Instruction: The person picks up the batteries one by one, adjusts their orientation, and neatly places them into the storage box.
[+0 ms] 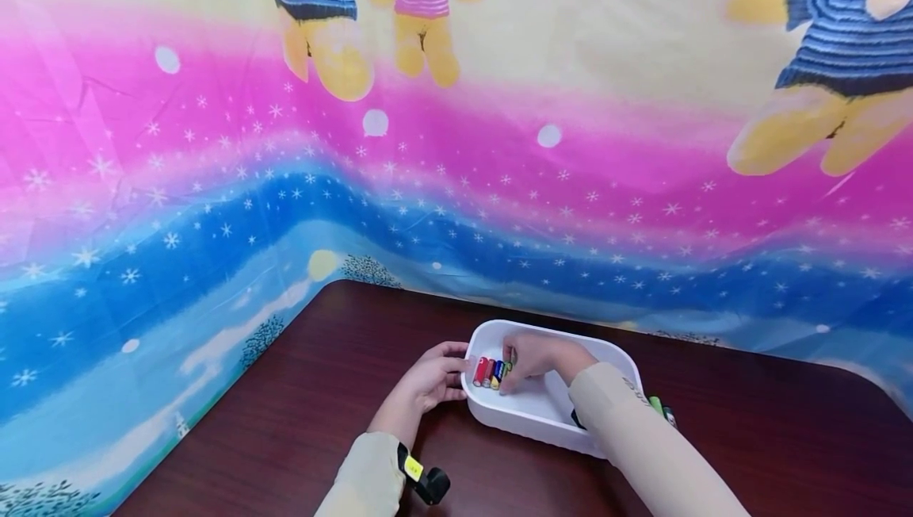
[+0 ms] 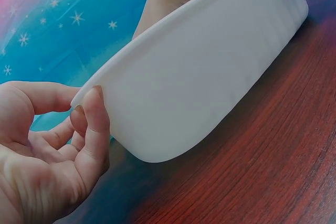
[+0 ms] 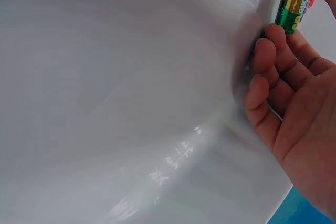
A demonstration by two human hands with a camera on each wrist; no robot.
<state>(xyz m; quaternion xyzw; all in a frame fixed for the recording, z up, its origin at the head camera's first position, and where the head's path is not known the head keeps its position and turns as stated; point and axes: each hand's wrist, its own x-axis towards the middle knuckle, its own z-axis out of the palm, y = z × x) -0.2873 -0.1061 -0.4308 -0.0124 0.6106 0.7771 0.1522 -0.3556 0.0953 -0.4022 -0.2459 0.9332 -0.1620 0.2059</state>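
Note:
A white plastic bin [image 1: 531, 425] stands on the table, with several batteries side by side at its left end. Among them are a red battery [image 1: 481, 372] and a blue one with a yellow end [image 1: 497, 375]. My left hand [image 1: 431, 378] pinches the bin's left rim; in the left wrist view its fingertips [image 2: 94, 98] lie right at the rim's corner. Reaching inside, my right hand [image 1: 535, 354] holds a green and gold battery [image 3: 295, 3] between thumb and fingers, beside the row. The other fingers of that hand curl near the bin's inner wall.
More batteries, one bright green [image 1: 655, 404] and one dark [image 1: 669, 415], show past the bin's right end, partly behind my right sleeve [image 1: 642, 422]. The dark wooden table [image 1: 285, 422] meets a printed cloth [image 1: 456, 208] along its back and left edges.

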